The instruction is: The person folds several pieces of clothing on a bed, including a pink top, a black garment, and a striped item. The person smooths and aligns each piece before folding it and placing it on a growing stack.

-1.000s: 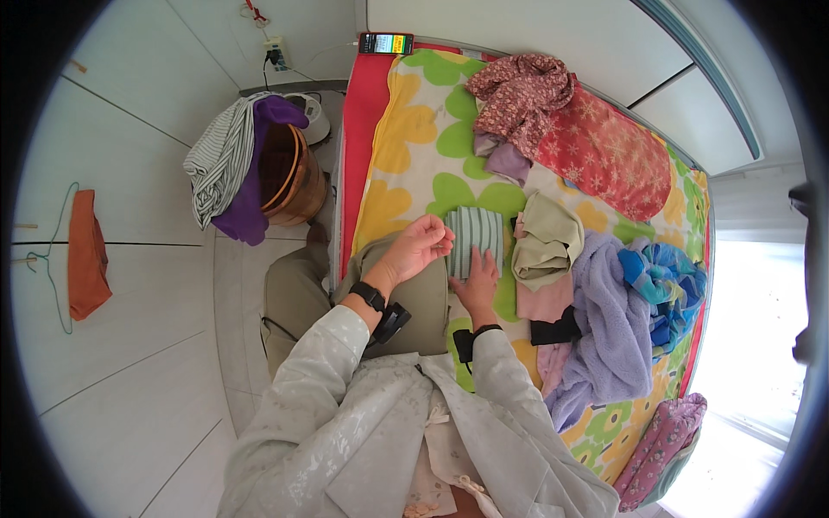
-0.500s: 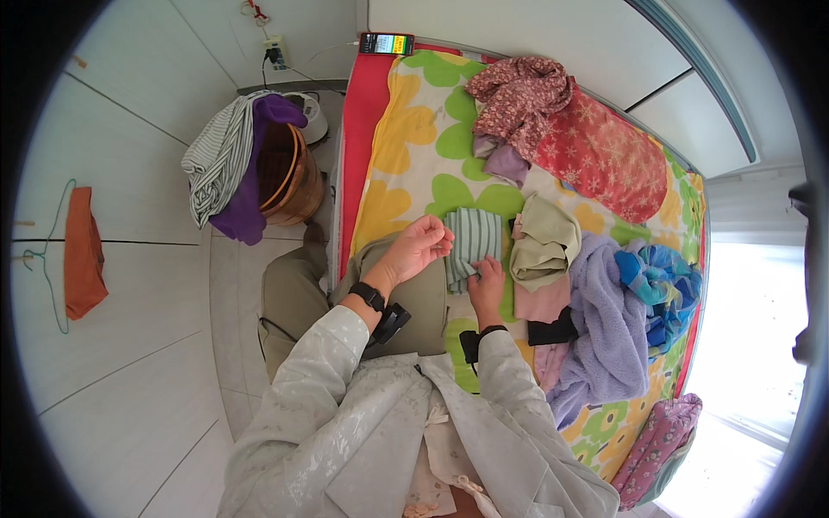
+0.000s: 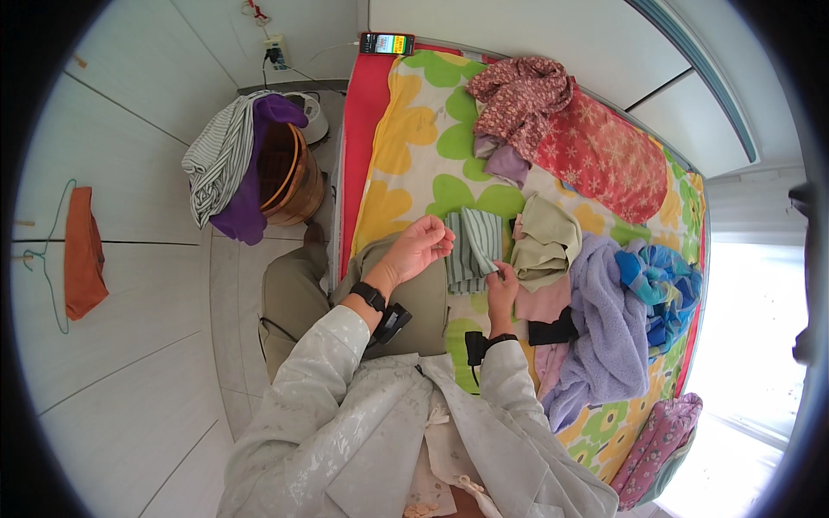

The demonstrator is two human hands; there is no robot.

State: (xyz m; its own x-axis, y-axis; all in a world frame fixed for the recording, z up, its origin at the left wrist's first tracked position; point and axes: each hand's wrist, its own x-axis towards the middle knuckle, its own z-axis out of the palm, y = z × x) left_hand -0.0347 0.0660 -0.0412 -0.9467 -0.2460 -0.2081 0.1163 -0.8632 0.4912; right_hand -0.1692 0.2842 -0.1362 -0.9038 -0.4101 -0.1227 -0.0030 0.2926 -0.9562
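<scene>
A green cloth with pale and dark stripes point(image 3: 471, 246) lies folded on the bed, just right of my leg. My right hand point(image 3: 503, 289) pinches its near right corner and lifts that flap a little off the layers below. Above my thigh, at the cloth's left edge, hovers my left hand point(image 3: 420, 246), its fingers curled together and nothing visible in them. Close on the right lies a crumpled light olive garment point(image 3: 546, 242), partly over a pink cloth point(image 3: 544, 300). A black piece of fabric point(image 3: 553, 330) pokes out next to the pink one.
Beyond lie a lavender fleece point(image 3: 604, 319), a blue patterned cloth point(image 3: 661, 289), a red snowflake cloth point(image 3: 604, 155) and a dark red floral garment point(image 3: 522, 91). A phone point(image 3: 386, 43) rests at the bed's far corner. Left stands a wooden bucket point(image 3: 298, 186) draped with purple cloth point(image 3: 246, 203).
My right hand has moved slightly right, drawing the striped cloth's corner up and to the right, so the flap now slants. The left hand stays in place.
</scene>
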